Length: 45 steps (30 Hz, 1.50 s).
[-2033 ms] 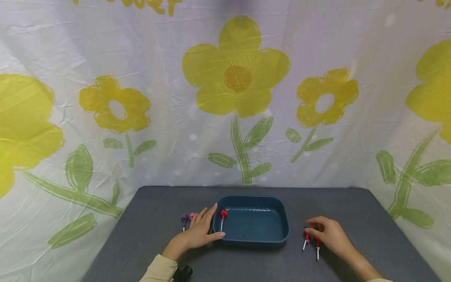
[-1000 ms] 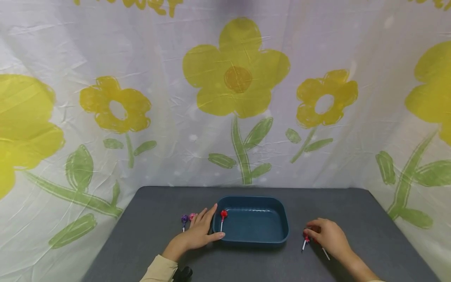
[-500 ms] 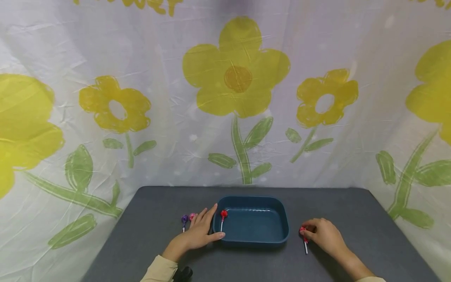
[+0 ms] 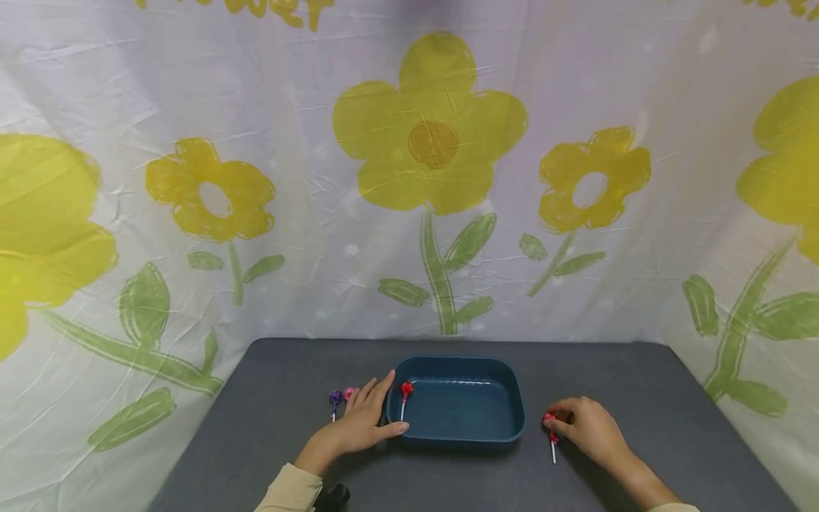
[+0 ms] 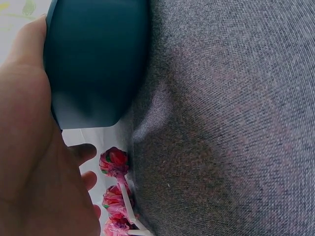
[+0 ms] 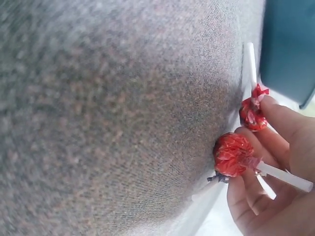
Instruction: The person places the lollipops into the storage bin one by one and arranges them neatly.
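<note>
My left hand rests with fingers spread along the left side of a dark teal tray. In the left wrist view several pink-red wrapped lollipops lie beyond its fingertips. My right hand, right of the tray, pinches a red lollipop between thumb and fingers near the table. The right wrist view shows that red lollipop at the thumb tip, and a second lollipop by the curled fingers. Another white stick shows behind it, its head hidden.
One red lollipop lies inside the tray at its left end. Left of the left hand are a purple lollipop and a pink one. The grey table ends at a flower-printed curtain.
My right hand has shifted slightly left, and its lollipop has moved left too. A second lollipop stick seen below that hand earlier is now out of sight in the head view. The left hand stays put.
</note>
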Tool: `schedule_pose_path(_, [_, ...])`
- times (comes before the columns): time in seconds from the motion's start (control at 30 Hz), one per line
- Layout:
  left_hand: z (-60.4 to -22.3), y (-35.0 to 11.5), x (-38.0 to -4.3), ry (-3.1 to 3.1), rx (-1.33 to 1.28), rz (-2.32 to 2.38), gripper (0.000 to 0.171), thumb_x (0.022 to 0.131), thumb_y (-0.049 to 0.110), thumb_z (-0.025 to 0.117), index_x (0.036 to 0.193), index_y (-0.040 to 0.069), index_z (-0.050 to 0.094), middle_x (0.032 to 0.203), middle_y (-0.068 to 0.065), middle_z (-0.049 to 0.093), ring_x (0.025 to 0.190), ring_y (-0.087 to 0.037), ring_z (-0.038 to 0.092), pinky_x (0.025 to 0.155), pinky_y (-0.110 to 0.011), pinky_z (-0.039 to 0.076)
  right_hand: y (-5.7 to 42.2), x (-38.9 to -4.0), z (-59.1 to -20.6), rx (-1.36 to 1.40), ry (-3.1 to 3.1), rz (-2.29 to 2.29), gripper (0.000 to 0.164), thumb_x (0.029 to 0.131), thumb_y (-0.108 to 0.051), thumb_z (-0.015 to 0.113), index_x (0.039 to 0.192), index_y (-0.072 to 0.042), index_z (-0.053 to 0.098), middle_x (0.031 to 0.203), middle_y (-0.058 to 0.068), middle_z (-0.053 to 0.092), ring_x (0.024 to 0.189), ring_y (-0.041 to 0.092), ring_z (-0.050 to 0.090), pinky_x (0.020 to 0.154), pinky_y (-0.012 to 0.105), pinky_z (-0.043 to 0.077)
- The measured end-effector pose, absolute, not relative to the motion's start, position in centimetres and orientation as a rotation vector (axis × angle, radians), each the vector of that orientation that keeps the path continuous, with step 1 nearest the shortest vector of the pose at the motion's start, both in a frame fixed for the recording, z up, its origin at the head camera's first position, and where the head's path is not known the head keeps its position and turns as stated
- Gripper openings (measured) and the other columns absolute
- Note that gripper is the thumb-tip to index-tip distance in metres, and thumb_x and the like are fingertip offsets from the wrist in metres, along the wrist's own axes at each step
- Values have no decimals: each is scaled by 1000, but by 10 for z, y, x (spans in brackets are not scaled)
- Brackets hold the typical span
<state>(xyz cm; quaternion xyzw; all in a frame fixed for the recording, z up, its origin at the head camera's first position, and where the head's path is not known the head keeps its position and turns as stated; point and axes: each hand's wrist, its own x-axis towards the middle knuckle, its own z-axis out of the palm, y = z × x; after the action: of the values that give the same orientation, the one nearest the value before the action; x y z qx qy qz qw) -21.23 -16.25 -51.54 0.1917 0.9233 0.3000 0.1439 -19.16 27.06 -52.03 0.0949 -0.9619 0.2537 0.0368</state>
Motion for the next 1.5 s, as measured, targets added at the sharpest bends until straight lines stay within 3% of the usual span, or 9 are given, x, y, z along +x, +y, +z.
schedule_pose_path(0.37, [-525,-165,-217,2660,548,865,100,88,70,54,161,28,-1,167,-8,16,156,-37,2,116,-72,-4,268,-192,-513,272,-2960,786,12,82,-28,80,92,-21,77,72,-15,68,63,-5,55,59,22,46])
schedule_pose_path(0.9, [-517,-163,-214,2689,560,850,100,90,63,58,161,20,3,165,-14,21,154,-42,9,115,-73,2,266,-198,-496,323,-2878,725,16,83,-29,78,96,-19,78,81,-11,71,67,-3,54,61,23,46])
schedule_pose_path(1.5, [-515,-162,-213,2679,554,841,99,90,64,57,161,21,2,166,-12,20,154,-41,8,115,-73,1,248,-210,-471,360,-2805,764,17,84,-29,78,98,-19,78,86,-8,72,69,0,54,60,22,44])
